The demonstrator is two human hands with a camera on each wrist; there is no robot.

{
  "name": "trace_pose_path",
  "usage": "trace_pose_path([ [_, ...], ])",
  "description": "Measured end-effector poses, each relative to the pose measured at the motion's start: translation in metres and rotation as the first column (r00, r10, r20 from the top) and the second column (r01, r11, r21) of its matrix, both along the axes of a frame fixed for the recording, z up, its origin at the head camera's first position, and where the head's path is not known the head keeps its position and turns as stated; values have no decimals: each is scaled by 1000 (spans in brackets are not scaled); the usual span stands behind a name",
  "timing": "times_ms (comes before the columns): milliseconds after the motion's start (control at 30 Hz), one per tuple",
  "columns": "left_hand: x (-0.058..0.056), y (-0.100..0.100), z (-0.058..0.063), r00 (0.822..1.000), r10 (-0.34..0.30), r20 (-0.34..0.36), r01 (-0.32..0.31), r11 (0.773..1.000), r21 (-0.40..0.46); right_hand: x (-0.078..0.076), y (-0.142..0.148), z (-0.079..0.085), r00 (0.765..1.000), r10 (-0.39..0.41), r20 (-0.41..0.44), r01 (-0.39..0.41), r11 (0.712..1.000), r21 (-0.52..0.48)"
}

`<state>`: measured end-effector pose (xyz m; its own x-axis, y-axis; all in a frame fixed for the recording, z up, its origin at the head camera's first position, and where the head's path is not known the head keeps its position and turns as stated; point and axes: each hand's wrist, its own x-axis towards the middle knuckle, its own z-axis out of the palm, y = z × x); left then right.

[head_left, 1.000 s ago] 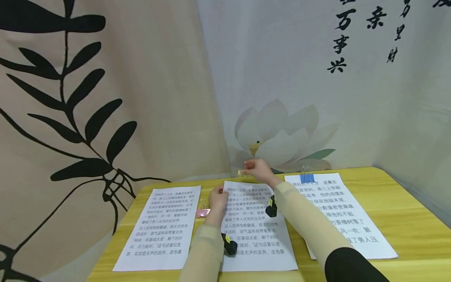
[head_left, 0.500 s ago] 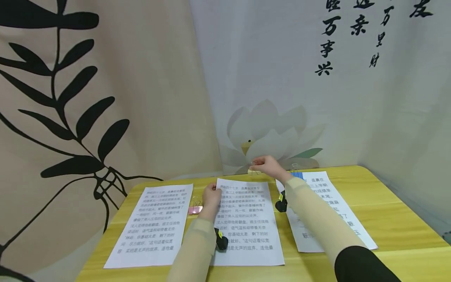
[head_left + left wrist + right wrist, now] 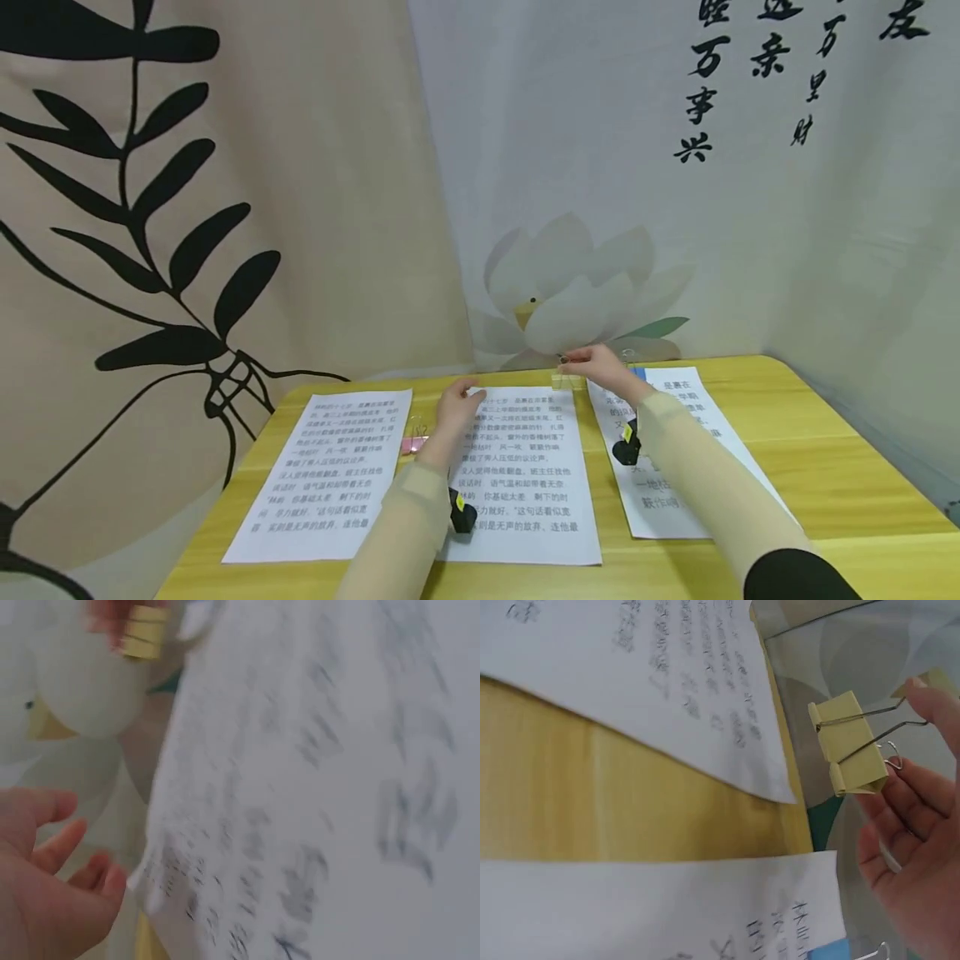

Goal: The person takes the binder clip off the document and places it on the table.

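Note:
My right hand (image 3: pixel 598 367) pinches a yellow binder clip (image 3: pixel 853 742) by its wire handles, just beyond the top right corner of the middle printed sheet (image 3: pixel 525 483). In the right wrist view the clip's flat yellow body points toward the papers. My left hand (image 3: pixel 453 412) is over the top left part of that sheet. Seen from the left wrist, its fingers are loosely bent, with fingertips (image 3: pixel 112 885) right at the paper's corner and nothing gripped between them. The yellow clip also shows blurred at the top of the left wrist view.
Another printed sheet (image 3: pixel 322 475) lies to the left, and a third sheet (image 3: pixel 675 467) to the right carries a blue binder clip (image 3: pixel 830 950) at its top. A pink binder clip (image 3: pixel 412 445) rests between the left and middle sheets. Behind the yellow wooden table (image 3: pixel 847 467) hangs a printed curtain (image 3: pixel 360 208).
My right hand has moved right with the yellow binder clip, from above the middle sheet's top edge to its right corner. My left fingers have loosened from the sheet's left edge.

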<state>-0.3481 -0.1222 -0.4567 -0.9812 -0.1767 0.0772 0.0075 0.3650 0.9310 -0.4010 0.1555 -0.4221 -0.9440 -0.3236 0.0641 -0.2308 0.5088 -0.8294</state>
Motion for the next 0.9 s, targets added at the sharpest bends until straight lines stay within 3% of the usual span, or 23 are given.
trace_pose_path([
  [67, 1, 0, 1, 997, -63, 42, 59, 993, 98, 2, 3, -3, 1000, 8, 12, -8, 1000, 5],
  [167, 4, -1, 1, 981, -154, 115, 123, 963, 240, 3, 9, -6, 1000, 13, 28, -13, 1000, 18],
  [300, 9, -4, -6, 962, -205, 181, 142, 940, 312, 4, 13, -9, 999, 25, 48, -26, 999, 27],
  [600, 16, -11, -3, 954, -180, 240, 128, 967, 219, 7, 21, -9, 993, 26, 114, -37, 995, 92],
  [900, 14, -22, -7, 969, -132, 208, 103, 984, 142, 8, 26, -18, 963, 91, 254, -116, 989, 87],
])
